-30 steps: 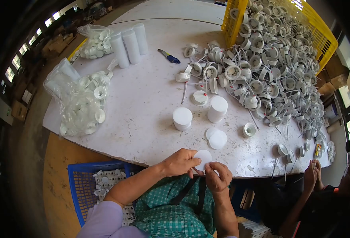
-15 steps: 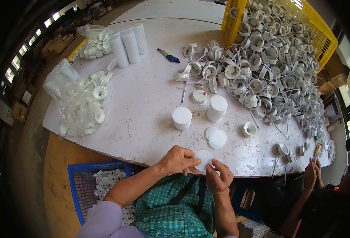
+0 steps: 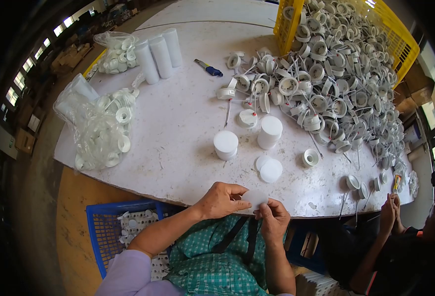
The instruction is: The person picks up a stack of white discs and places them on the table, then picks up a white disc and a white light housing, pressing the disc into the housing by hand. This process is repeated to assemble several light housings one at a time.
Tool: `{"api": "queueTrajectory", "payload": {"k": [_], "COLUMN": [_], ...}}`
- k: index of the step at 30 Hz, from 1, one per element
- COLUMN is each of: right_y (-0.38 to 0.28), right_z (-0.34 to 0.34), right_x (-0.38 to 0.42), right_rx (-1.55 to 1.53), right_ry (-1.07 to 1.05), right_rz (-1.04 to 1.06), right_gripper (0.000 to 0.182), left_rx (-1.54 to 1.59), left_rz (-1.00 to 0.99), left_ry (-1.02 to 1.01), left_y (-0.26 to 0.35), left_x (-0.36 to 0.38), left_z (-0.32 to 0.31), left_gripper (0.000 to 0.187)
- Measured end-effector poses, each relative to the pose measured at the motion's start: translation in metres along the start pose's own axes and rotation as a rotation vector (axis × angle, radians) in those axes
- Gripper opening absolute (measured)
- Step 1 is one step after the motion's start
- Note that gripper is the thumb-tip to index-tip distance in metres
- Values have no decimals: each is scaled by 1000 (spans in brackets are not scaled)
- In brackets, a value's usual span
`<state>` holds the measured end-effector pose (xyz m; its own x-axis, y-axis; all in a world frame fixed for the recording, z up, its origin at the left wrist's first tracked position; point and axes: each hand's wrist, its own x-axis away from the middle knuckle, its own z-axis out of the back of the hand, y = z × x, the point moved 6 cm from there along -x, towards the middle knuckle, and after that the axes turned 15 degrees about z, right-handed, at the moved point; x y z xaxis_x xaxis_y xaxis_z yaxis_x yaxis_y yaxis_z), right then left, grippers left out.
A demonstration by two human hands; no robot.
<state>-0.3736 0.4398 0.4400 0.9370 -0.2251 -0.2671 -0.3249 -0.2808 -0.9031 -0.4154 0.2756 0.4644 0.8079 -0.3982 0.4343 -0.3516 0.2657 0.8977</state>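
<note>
Between my two hands, at the table's front edge, is a thin round white disc [image 3: 255, 198]. My left hand [image 3: 223, 200] pinches its left side between thumb and fingers. On the right rim, the fingertips of my right hand [image 3: 274, 217] close on the same disc. Just beyond lie a couple of loose white discs [image 3: 271, 170], partly overlapping. Farther back stand two stacks of similar discs, a shorter left stack [image 3: 226, 145] and a taller right stack [image 3: 270, 132]. Behind them is a white round fitting [image 3: 247, 118] with a red tip.
Wired white fittings [image 3: 321, 98] pile up at the right, spilling from a yellow crate [image 3: 287, 24]. Plastic bags of white parts [image 3: 104, 128] and white cylinders [image 3: 161, 56] occupy the left. A utility knife [image 3: 209, 68] lies behind. Another person's hands [image 3: 391, 214] are at right; a blue basket [image 3: 96, 232] sits below.
The disc in my hands has tilted and now looks greyer and more see-through. Both hands stay in nearly the same place, with the right fingers slightly shifted. The stacks are unchanged.
</note>
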Motion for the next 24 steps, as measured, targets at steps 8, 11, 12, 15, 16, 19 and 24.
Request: {"api": "queueTrajectory", "payload": {"k": [8, 11, 12, 15, 16, 19, 24], "right_y": [24, 25, 25, 27, 27, 28, 32], "right_z": [4, 3, 3, 4, 4, 4, 5], "right_x": [7, 9, 9, 10, 10, 11, 12], "right_rx": [-157, -201, -202, -232, -244, -256, -248], "right_ry": [44, 53, 55, 74, 72, 79, 76], "right_rz": [-311, -351, -350, -378, -383, -397, -410], "right_gripper": [13, 12, 12, 11, 11, 11, 13], "left_rx": [319, 350, 338, 341, 357, 300, 359], "left_rz": [116, 138, 155, 199, 226, 238, 152], "left_ry": [-135, -195, -178, -128, -95, -77, -110], "left_y": [-5, -10, -15, -19, -20, -22, -27], "left_x": [-1, -2, -4, -5, -5, -6, -10], "left_z": [-11, -9, -7, -4, -2, -1, -7], "left_gripper": [15, 15, 15, 15, 14, 14, 15]}}
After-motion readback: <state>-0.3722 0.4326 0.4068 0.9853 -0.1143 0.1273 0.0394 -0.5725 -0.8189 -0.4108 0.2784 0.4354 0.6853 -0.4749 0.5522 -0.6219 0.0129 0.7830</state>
